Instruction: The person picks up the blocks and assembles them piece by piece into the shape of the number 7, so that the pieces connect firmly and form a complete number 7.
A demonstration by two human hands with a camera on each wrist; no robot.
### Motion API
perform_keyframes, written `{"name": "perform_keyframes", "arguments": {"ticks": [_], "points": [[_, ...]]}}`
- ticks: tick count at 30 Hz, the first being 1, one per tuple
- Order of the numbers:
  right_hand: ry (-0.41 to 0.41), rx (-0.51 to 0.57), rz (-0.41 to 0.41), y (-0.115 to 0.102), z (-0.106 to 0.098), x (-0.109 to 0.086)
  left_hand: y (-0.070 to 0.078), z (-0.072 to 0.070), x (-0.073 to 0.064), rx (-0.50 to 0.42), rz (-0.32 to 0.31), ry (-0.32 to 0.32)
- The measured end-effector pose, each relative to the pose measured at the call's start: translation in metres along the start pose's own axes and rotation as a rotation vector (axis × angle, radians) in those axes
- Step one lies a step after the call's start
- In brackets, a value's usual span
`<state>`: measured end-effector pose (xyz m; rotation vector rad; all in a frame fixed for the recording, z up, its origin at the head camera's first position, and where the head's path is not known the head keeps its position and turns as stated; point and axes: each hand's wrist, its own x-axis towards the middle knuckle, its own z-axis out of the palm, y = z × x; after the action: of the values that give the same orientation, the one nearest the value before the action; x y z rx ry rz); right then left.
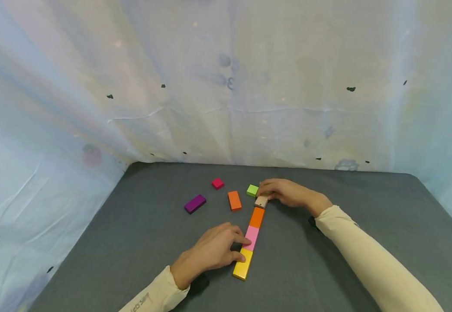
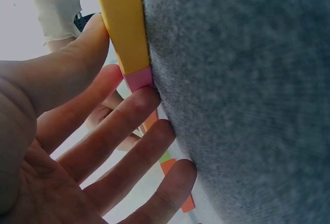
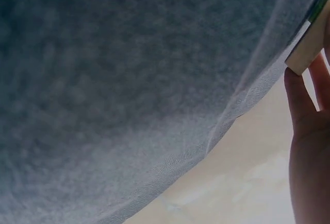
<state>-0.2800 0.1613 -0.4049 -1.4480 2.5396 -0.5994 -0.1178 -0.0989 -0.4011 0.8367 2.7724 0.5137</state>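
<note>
A row of blocks lies end to end on the table: a yellow block (image 1: pixel 243 265), a pink block (image 1: pixel 251 237) and an orange block (image 1: pixel 256 217). My left hand (image 1: pixel 217 246) rests at the row's near part, thumb on the yellow block and index finger on the pink one. In the left wrist view its fingers are extended along the row's side. At the far end, my right hand (image 1: pixel 288 193) pinches a plain wooden block (image 1: pixel 261 201), partly covered by the fingers. The right wrist view shows this wooden block (image 3: pixel 308 44) between thumb and fingers.
A lime green block (image 1: pixel 252 190) sits just left of the right fingertips. Further left lie a second orange block (image 1: pixel 234 201), a red block (image 1: pixel 217 183) and a purple block (image 1: pixel 195 203). The grey table (image 1: pixel 152 242) meets a hanging pale curtain (image 1: pixel 249 130) behind.
</note>
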Motion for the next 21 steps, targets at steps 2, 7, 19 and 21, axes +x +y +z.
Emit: {"name": "perform_keyframes", "arguments": {"ticks": [2, 7, 19, 21], "points": [[-0.002, 0.001, -0.004, -0.0016, 0.0002, -0.0004, 0.0, 0.0, -0.0005, 0.008, 0.003, 0.006], [-0.003, 0.004, -0.003, -0.0019, 0.0022, -0.0032, 0.0003, 0.0015, -0.0011, 0.003, 0.014, 0.007], [-0.005, 0.034, -0.037, 0.0006, 0.004, -0.0041, 0.0053, 0.001, -0.0028, 0.015, 0.029, 0.007], [-0.007, 0.032, -0.042, 0.0, 0.0034, -0.0036, 0.0058, 0.0004, -0.0029, 0.016, 0.024, 0.002]]}}
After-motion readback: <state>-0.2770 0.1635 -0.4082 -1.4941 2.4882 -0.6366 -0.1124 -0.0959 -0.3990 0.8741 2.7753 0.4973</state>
